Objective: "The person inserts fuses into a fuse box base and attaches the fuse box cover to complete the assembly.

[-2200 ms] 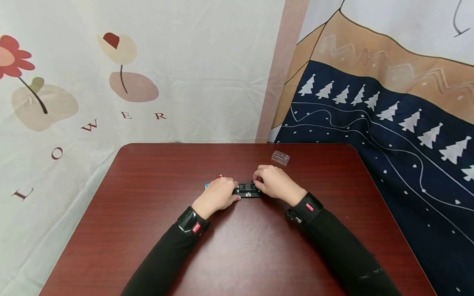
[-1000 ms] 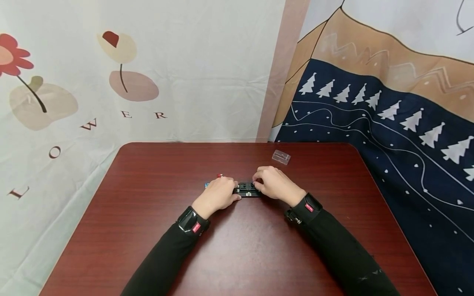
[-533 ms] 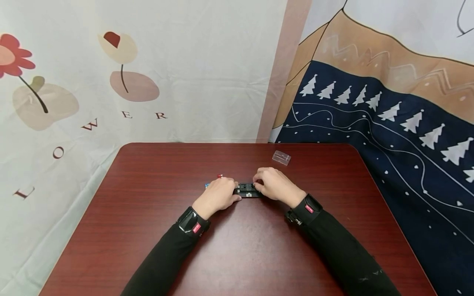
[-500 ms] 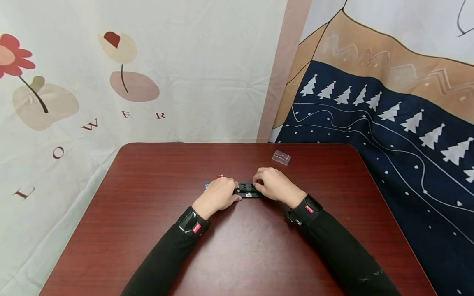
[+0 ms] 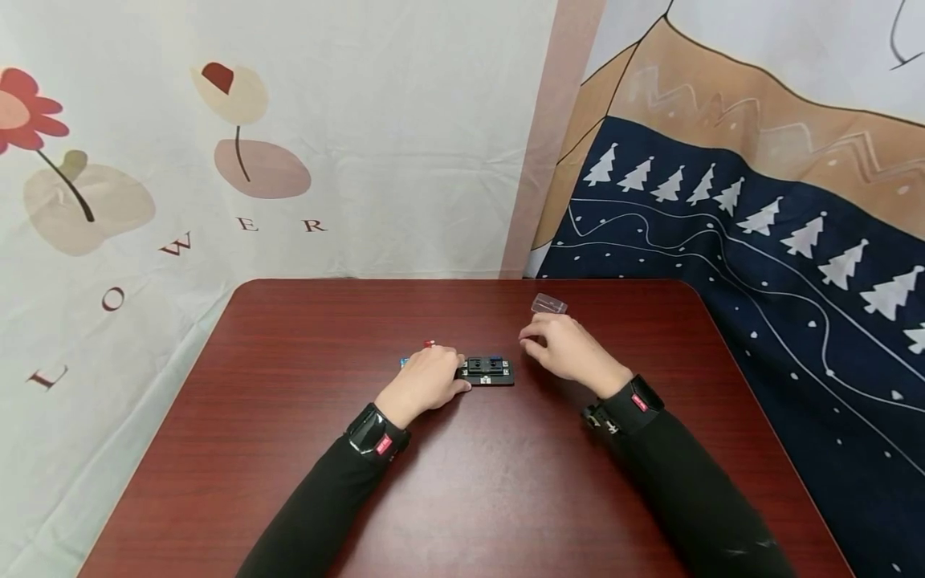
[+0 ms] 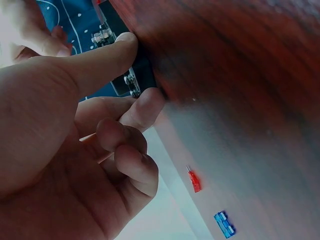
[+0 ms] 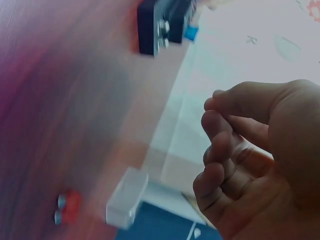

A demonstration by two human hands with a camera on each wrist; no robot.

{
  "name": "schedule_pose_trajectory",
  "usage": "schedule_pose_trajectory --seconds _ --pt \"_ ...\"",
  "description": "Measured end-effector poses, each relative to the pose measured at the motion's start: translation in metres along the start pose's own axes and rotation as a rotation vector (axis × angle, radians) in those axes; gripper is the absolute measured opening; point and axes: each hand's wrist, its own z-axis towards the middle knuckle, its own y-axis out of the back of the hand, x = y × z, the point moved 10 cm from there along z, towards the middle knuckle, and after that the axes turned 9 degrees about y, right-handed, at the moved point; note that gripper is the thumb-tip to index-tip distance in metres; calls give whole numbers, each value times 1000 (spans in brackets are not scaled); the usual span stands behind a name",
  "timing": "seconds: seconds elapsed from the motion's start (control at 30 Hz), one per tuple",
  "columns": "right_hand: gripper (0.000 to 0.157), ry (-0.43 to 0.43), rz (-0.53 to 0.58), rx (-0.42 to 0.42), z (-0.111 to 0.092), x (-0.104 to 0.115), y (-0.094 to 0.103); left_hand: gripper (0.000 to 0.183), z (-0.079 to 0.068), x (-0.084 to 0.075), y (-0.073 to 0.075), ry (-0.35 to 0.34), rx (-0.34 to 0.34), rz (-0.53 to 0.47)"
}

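Left end pinched, right end exposed!

Here the black block (image 5: 487, 371) is pinched by the left hand (image 5: 425, 379), thumb at the near edge, fingers at the far edge, its right part left visible on the table (image 5: 462, 498). Just off that right end, apart from it, the right hand (image 5: 567, 351) is held with fingers loosely bent; the clear case (image 5: 549, 303) is partly covered behind.

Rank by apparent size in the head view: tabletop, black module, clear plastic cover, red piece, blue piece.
1. Tabletop
2. Black module, partly hidden by the left hand
3. Clear plastic cover
4. Red piece and blue piece: smallest, too alike to rank
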Motion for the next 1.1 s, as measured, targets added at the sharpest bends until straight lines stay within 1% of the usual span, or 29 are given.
schedule_pose_trajectory --seconds 0.1,0.23,0.33,0.63,0.87,1.1 --pt "21 -33 1 -2 -7 -11 10 40 0 0 0 2 2 2" --pt "22 -82 4 11 -17 -26 19 41 1 1 1 4 4 -1" --pt "22 -113 14 38 -25 -37 21 42 1 1 1 3 3 -1" --pt "18 -140 -30 106 -52 -64 20 43 1 0 0 5 19 5" --pt "17 -123 -24 140 -61 -70 12 44 1 2 -1 16 26 -2" --pt "18 -105 -50 139 -64 -71 5 44 1 3 -3 9 16 -5"
